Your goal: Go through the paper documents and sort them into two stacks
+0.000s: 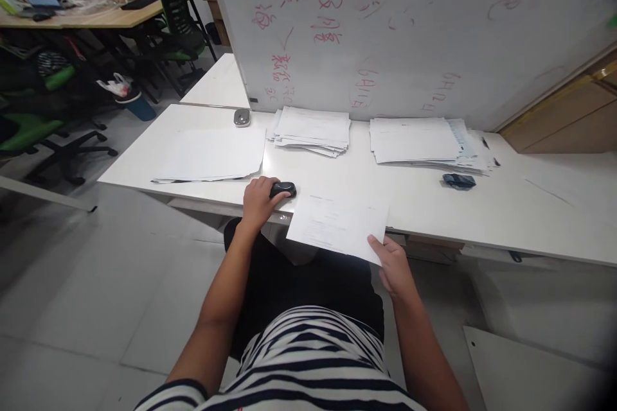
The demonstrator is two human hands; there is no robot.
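My left hand (259,202) rests at the front edge of the white table, its fingers closed around a black object that looks like a stapler (283,189). Between thumb and fingers, my right hand (393,263) pinches the lower right corner of a printed sheet of paper (337,225). That sheet tilts over the table edge above my lap, its upper left part close to the stapler. A wide, flat stack of paper (207,153) lies to the left of my left hand. Farther back are a middle paper stack (313,125) and a right paper stack (414,140).
A whiteboard (385,32) with red writing stands along the table's back. On the white table (328,173) are a small grey square object (241,117) and a dark plastic-wrapped packet (459,181). A cardboard box (563,115) stands at right; office chairs (176,13) are at left.
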